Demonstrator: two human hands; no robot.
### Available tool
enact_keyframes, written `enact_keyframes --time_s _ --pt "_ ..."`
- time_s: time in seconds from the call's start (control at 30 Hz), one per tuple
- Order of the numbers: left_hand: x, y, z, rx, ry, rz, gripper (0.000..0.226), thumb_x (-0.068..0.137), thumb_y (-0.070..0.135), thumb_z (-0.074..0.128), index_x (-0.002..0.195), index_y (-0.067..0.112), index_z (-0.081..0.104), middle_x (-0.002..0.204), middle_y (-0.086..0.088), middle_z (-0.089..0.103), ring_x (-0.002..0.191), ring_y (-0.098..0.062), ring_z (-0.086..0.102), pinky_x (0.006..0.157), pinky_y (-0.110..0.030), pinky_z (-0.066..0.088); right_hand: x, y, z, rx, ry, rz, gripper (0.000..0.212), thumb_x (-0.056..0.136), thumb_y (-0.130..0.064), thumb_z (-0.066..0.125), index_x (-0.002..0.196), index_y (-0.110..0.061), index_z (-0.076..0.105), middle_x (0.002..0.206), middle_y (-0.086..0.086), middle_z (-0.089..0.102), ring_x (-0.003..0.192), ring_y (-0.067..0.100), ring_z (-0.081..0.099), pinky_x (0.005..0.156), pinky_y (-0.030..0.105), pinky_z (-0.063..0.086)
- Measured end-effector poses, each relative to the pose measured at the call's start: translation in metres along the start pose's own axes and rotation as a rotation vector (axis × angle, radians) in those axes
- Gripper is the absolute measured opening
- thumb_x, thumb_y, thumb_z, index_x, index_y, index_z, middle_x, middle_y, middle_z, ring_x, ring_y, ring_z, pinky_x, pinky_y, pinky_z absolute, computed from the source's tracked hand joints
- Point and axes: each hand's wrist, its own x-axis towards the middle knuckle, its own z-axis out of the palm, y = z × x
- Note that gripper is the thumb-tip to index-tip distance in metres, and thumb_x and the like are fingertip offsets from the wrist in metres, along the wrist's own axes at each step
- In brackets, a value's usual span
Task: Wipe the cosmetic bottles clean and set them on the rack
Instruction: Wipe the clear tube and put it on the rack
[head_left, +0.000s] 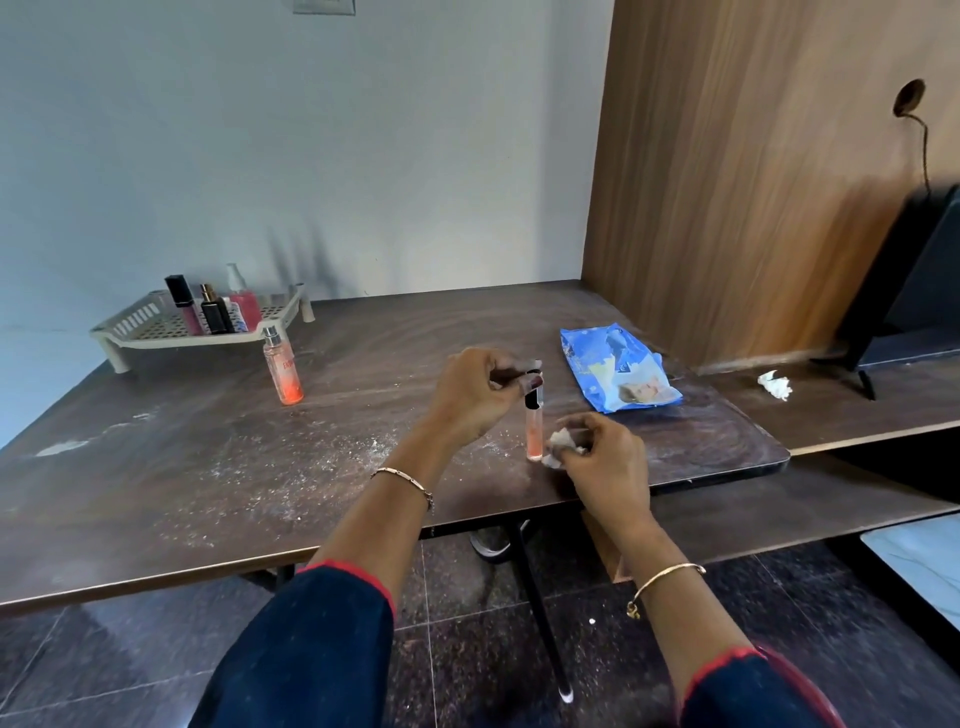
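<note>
Presently, on the dark table (208, 467), with the vial taken as the centre of the dial:

1. Slim vial (534, 439): clear, pink liquid, black fitting at the neck. It stands upright near the table's front edge. No writing can be read on it.
2. My left hand (475, 397), at 11 o'clock: thumb and fingertips pinch the vial's top.
3. My right hand (602, 457), at 4 o'clock: fingers curled round a crumpled greyish wipe (560, 448), which touches the vial's foot.
4. Spray bottle (283, 374), at 10 o'clock, well apart: silver top, orange liquid, red lettering down the side too blurred to read. It stands upright just in front of the rack.
5. Rack (150, 325), far out at 10 o'clock: beige slotted plastic on short legs. It holds upright a black-capped tube (182, 304), a dark bottle (214, 312) and a pink bottle (245, 304) with a clear cap. Their labels are too small to read.
6. Blue packet (618, 374), at 2 o'clock, near: it lies flat, printed, brand not legible.
7. Crumpled white tissue (776, 385), at 3 o'clock, well apart.
8. White dust (311, 457), at 9 o'clock, scattered on the table.
</note>
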Motion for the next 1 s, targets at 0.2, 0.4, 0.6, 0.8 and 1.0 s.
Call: enact_keyframes --time_s 0.2,0.4,0.6,0.8,1.0 --pt "-0.002 -0.001 -0.008 -0.161 -0.085 -0.009 0.017 0.082 0.000 0.068 0.098 0.002 0.070 0.089 -0.004 0.072 0.072 0.005 0.064 0.068 -0.007 0.046 0.016 -0.028 -0.024 1.003 0.015 0.385 0.015 0.083 -0.003 0.069 0.079 -0.011 0.056 0.069 0.004 0.069 0.063 0.010 0.065 0.057 0.017 0.055" --pt "-0.002 -0.005 -0.008 -0.146 -0.084 0.010 0.008 0.080 -0.005 0.067 0.088 -0.003 0.069 0.082 -0.003 0.068 0.075 -0.008 0.064 0.079 -0.024 0.054 0.009 -0.045 -0.010 0.901 -0.220 0.126 0.017 0.086 0.003 0.062 0.100 -0.005 0.067 0.085 0.007 0.072 0.076 0.007 0.067 0.075 0.016 0.054" --pt "-0.007 -0.006 -0.007 -0.162 -0.052 -0.004 0.009 0.081 -0.006 0.066 0.089 -0.004 0.070 0.087 -0.005 0.069 0.079 -0.009 0.065 0.083 -0.022 0.054 0.002 -0.024 0.009 0.314 -0.060 0.009 0.009 0.072 -0.024 0.079 0.078 -0.024 0.073 0.079 0.000 0.074 0.079 0.018 0.071 0.077 0.042 0.056" --pt "-0.010 0.001 0.000 -0.177 -0.054 -0.011 0.010 0.081 -0.002 0.068 0.090 -0.001 0.071 0.089 -0.005 0.069 0.086 -0.017 0.066 0.088 -0.035 0.054 -0.011 -0.014 0.005 0.080 -0.154 0.098 0.014 0.068 -0.010 0.081 0.075 -0.017 0.071 0.068 -0.008 0.067 0.068 0.008 0.063 0.064 0.021 0.047" --pt "-0.008 0.003 -0.001 -0.120 -0.053 -0.022 0.009 0.080 0.003 0.070 0.088 -0.002 0.072 0.093 -0.010 0.073 0.089 -0.024 0.069 0.088 -0.042 0.055 0.000 -0.043 -0.025 0.803 -0.273 0.239 0.029 0.080 0.012 0.057 0.099 -0.005 0.072 0.091 0.010 0.073 0.079 0.009 0.064 0.078 0.018 0.054"
